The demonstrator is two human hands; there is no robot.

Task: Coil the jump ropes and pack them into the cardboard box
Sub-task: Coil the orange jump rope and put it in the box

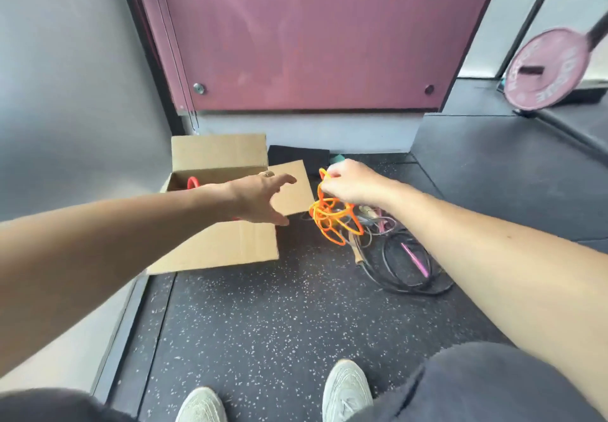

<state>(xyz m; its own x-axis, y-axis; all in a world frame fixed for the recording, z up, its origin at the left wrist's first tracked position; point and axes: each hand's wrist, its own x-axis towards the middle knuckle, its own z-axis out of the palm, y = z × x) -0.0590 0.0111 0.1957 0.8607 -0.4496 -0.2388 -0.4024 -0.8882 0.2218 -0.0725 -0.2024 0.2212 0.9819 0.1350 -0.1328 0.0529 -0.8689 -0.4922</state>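
Orange rope (329, 217) is held in a loose, tangled bunch, pinched at its top between the fingers of the right hand (348, 183). The loops hang down just right of the box (217, 155), over the near edge of a pile of other ropes; whether the lowest loops touch the floor (263, 323) cannot be told.

The left hand (260, 198) is stretched out with fingers spread wide and nothing held, above the box's right flap (296, 188); contact with the cardboard cannot be made out. A ring (267, 174) is seen on one finger.

The box stands open on the floor against the wall, its flaps folded outward, and a red loop (192, 182) is visible inside at the far left.

In the pile, a black rope (408, 285) is coiled loosely, with a pink handle (416, 258) and a wooden handle (358, 255) lying among the strands.

Two pale shoes (345, 385) are seen at the bottom, and a pink weight plate (546, 69) stands at the far right.
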